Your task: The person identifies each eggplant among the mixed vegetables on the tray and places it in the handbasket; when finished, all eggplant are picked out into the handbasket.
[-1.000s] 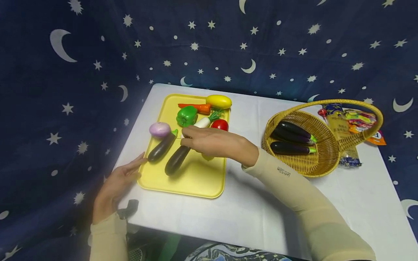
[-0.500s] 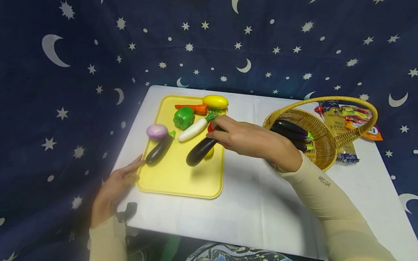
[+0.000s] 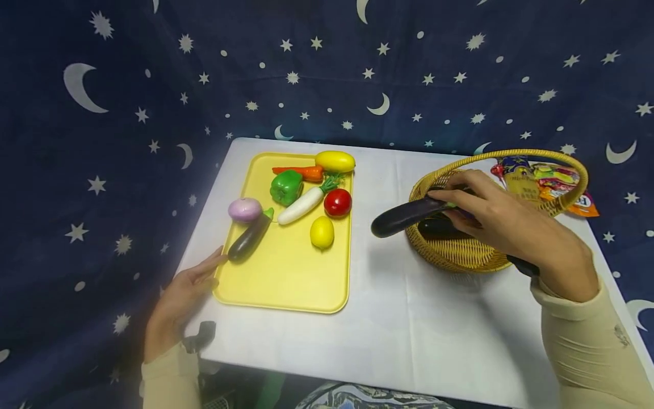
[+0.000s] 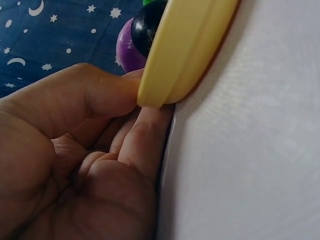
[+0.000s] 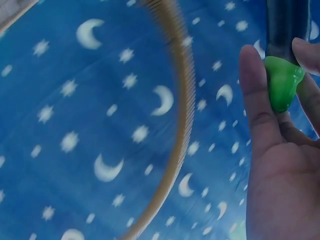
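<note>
My right hand [image 3: 501, 218] pinches a dark purple eggplant [image 3: 403, 217] near its green cap [image 5: 284, 82], between thumb and fingers. The eggplant's body points left, held over the near left rim of the wicker basket [image 3: 434, 258]. Inside the basket another dark eggplant [image 3: 436, 227] shows, partly covered by my hand. My left hand [image 3: 184, 292] lies at the left edge of the yellow tray [image 3: 281, 289], its thumb and fingers touching the rim in the left wrist view. A second purple eggplant [image 3: 250, 237] rests on the tray's left side near those fingertips.
On the tray lie a purple onion [image 3: 245, 210], green pepper [image 3: 287, 187], carrot [image 3: 301, 172], white radish [image 3: 302, 205], tomato [image 3: 338, 203], lemon [image 3: 322, 233] and a yellow oval fruit [image 3: 335, 162]. The basket's tall handle [image 3: 552, 156] arches up. Colourful packets [image 3: 559, 182] lie behind it.
My right hand has lifted the eggplant off the tray and carried it right, over to the basket. The lemon and tomato are uncovered now. My left hand has stayed at the tray's edge.
</note>
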`<action>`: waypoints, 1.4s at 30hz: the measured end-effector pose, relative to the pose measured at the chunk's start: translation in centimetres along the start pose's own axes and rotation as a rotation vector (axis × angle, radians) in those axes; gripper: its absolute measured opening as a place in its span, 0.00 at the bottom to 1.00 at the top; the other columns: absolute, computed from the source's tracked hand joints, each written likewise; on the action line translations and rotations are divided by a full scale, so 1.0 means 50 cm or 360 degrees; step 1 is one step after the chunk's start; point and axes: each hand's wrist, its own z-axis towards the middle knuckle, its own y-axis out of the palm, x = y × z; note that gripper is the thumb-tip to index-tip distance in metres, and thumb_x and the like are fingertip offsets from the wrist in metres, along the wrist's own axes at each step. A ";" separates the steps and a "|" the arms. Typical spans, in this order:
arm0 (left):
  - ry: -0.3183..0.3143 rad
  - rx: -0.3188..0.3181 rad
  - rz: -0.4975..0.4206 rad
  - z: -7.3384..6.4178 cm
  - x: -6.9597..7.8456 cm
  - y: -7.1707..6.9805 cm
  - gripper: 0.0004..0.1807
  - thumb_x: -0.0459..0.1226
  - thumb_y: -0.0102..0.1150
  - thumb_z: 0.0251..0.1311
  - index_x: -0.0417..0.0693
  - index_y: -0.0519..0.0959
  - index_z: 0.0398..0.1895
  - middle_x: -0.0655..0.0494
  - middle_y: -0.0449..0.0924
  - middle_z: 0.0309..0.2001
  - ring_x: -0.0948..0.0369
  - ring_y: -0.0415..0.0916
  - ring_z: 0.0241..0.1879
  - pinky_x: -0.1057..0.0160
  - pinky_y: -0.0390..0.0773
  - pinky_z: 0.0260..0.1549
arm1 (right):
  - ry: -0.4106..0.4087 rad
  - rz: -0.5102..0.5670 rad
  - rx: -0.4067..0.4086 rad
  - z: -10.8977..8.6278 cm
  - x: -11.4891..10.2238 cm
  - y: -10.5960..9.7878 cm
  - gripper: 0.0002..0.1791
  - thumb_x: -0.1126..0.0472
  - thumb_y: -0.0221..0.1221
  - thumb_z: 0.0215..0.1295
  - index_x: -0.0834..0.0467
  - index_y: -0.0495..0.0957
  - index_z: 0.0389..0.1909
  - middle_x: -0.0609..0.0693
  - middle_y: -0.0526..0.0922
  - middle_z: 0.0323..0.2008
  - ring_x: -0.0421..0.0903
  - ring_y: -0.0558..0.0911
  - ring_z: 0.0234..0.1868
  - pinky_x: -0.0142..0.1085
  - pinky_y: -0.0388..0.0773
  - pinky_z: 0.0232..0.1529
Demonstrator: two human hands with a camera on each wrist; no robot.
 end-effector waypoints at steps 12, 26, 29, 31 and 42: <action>0.0109 0.0015 0.0046 0.001 0.005 -0.002 0.33 0.43 0.64 0.73 0.52 0.70 0.79 0.68 0.53 0.86 0.47 0.39 0.88 0.30 0.35 0.83 | 0.0165 -0.0161 0.0149 -0.135 0.057 -0.044 0.39 0.39 0.39 0.85 0.68 0.87 0.45 0.66 0.79 0.42 0.44 0.72 0.42 0.27 0.68 0.39; 0.0060 0.0009 0.0114 0.010 0.016 0.001 0.31 0.43 0.64 0.74 0.59 0.72 0.78 0.71 0.52 0.86 0.47 0.37 0.89 0.26 0.32 0.81 | 0.0256 -0.0096 -0.0237 -0.198 0.082 0.006 0.26 0.44 0.50 0.81 0.59 0.89 0.46 0.51 0.79 0.40 0.42 0.75 0.37 0.22 0.72 0.34; -0.0011 0.0051 0.0155 0.007 0.014 0.001 0.30 0.48 0.64 0.73 0.65 0.73 0.77 0.76 0.54 0.85 0.49 0.37 0.89 0.25 0.33 0.81 | 0.0253 -0.0106 -0.0305 -0.199 0.079 0.019 0.12 0.64 0.74 0.64 0.59 0.89 0.47 0.49 0.77 0.40 0.39 0.73 0.36 0.24 0.72 0.31; -0.0060 0.0062 0.0153 0.003 0.009 0.001 0.31 0.50 0.64 0.72 0.67 0.72 0.77 0.78 0.54 0.84 0.50 0.37 0.89 0.24 0.33 0.80 | 0.0262 -0.0118 -0.0348 -0.196 0.078 0.027 0.25 0.73 0.80 0.45 0.58 0.89 0.47 0.49 0.77 0.40 0.38 0.73 0.36 0.26 0.73 0.29; -0.0099 0.0038 0.0033 -0.005 0.006 0.008 0.34 0.48 0.67 0.70 0.67 0.71 0.78 0.79 0.51 0.85 0.51 0.32 0.89 0.24 0.28 0.80 | 0.0406 -0.0211 -0.0417 -0.191 0.084 0.049 0.25 0.71 0.80 0.48 0.59 0.87 0.50 0.52 0.78 0.41 0.43 0.76 0.38 0.37 0.78 0.30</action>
